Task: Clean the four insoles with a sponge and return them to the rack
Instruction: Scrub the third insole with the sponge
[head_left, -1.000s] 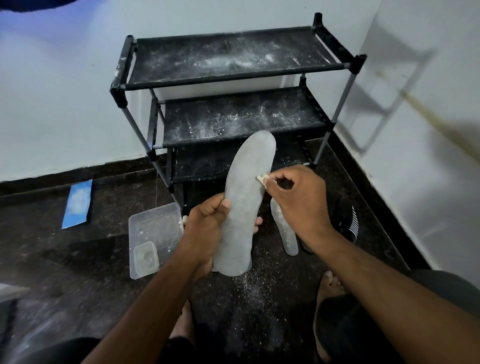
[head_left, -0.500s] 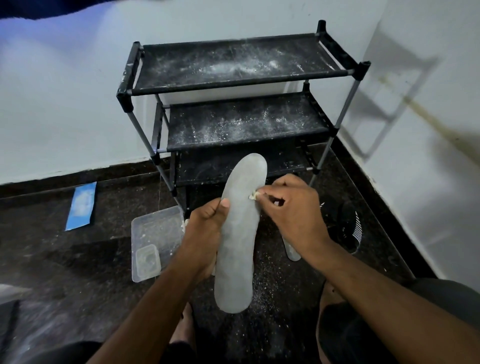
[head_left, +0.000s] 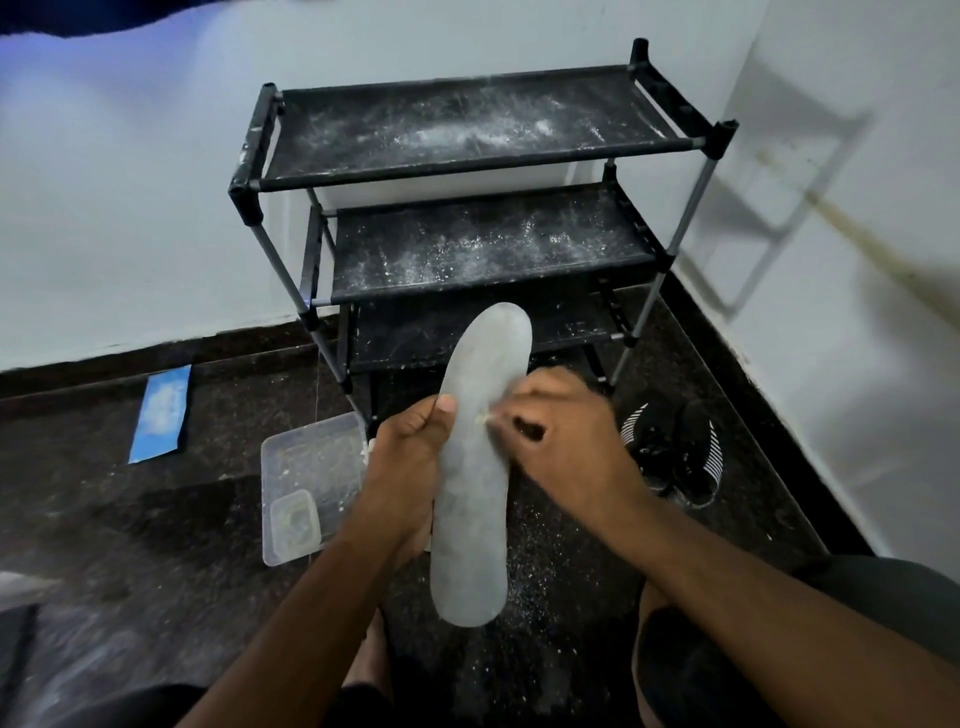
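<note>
1. The left hand (head_left: 410, 457) grips a grey insole (head_left: 475, 467) by its left edge, thumb curled over the front face and fingers behind it, so the insole stands nearly upright above the floor (head_left: 156, 519), toe end up.
2. The right hand (head_left: 566, 441) has its fingers curled and pinches a small pale sponge (head_left: 485, 417) (only a sliver of it shows) against the insole's face, about a third of the way down from the toe.
3. The right hand is blurred, so I cannot tell how each finger lies.
4. The insole's top overlaps the lowest shelf of the rack (head_left: 467, 171) in this view; its heel end hangs low between the two forearms.
5. The rack is black, with three shelves dusted in white powder, and stands in the corner where the two white walls meet.
6. A clear tub (head_left: 311, 462) lies on the floor just left of the left hand, with a smaller clear box (head_left: 293, 522) inside its near corner.
7. A pair of black shoes (head_left: 675, 447) with white stripes sits on the floor by the right wall, just right of the right hand.
8. A blue strip (head_left: 161, 413) lies on the floor near the back wall, well left of the tub.
9. White powder speckles the dark floor under the insole.
</note>
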